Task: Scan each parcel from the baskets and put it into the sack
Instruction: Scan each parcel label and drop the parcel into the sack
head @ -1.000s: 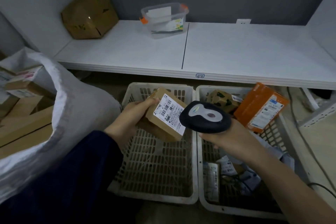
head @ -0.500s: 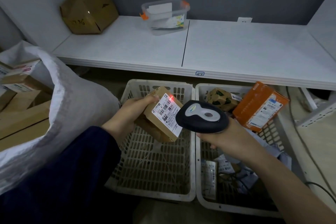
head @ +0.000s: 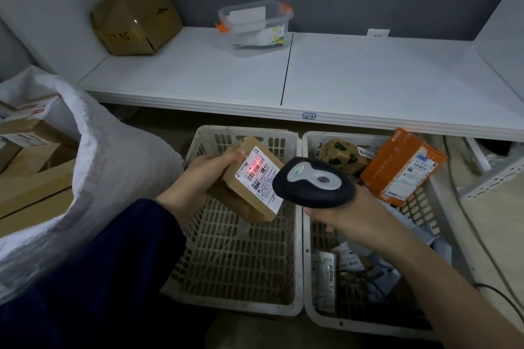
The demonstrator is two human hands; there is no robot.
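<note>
while the left hand grips a tilted parcel, the right hand holds the scanner beside it.

brown parcel, black scanner, orange box

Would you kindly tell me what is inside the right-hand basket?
The right basket holds an orange box and a leaf-printed brown parcel at its far end, and labelled soft mailers at the bottom. The right hand with the scanner and its forearm cover the middle.

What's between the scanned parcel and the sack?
Head view: the left hand gripping the parcel, over the rim of the left basket; then the sack.
</note>
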